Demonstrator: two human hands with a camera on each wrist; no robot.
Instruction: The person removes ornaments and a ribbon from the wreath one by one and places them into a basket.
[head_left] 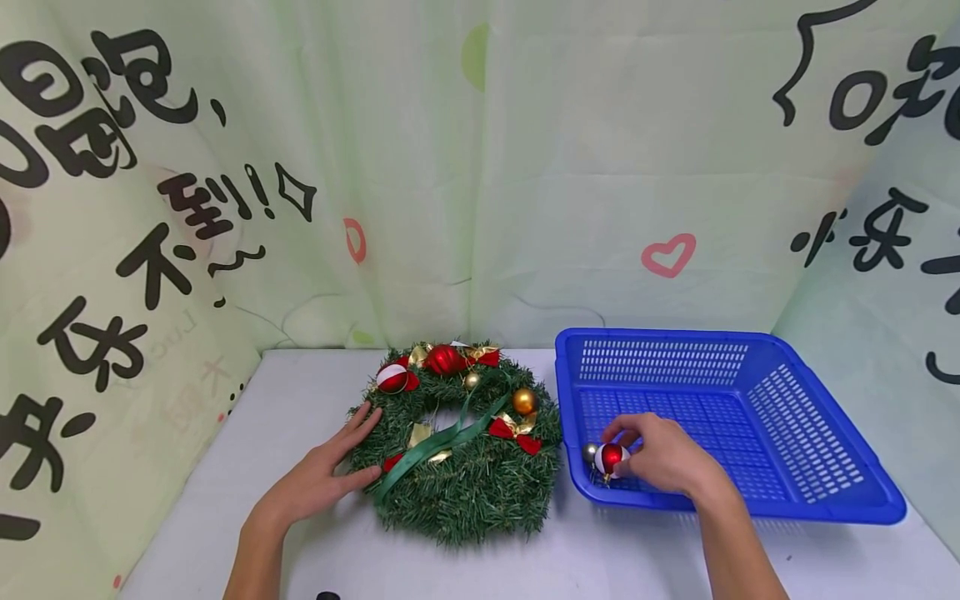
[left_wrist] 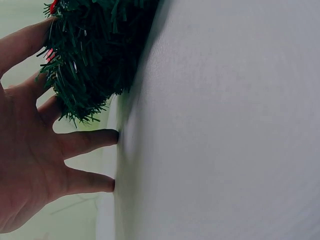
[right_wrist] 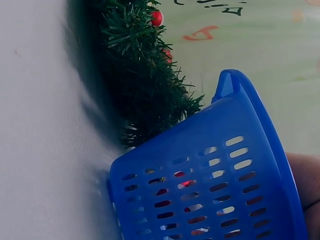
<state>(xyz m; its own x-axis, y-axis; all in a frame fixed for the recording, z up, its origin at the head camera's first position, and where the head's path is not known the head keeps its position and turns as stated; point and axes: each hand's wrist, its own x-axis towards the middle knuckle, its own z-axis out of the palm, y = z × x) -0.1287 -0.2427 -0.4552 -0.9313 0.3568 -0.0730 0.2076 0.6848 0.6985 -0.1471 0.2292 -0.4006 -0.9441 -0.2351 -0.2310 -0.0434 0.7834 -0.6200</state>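
A green Christmas wreath [head_left: 465, 508] lies on the white table, trimmed with red and gold baubles, bows and a green ribbon. My left hand [head_left: 330, 467] rests at its left side with spread fingers; in the left wrist view two fingertips [left_wrist: 107, 136] reach the tabletop. Over the front left corner of the blue basket [head_left: 750, 504], my right hand [head_left: 663, 454] pinches a red-and-white bauble [head_left: 611, 458] between thumb and fingers. Beside that bauble is a small silver ball [head_left: 590, 452]. In the right wrist view the basket wall hides most of the right hand.
The basket's left rim stands right beside the wreath. A printed curtain [head_left: 480, 167] closes off the back and both sides of the table [head_left: 300, 392]. A small black object [head_left: 327, 596] shows at the bottom edge of the head view.
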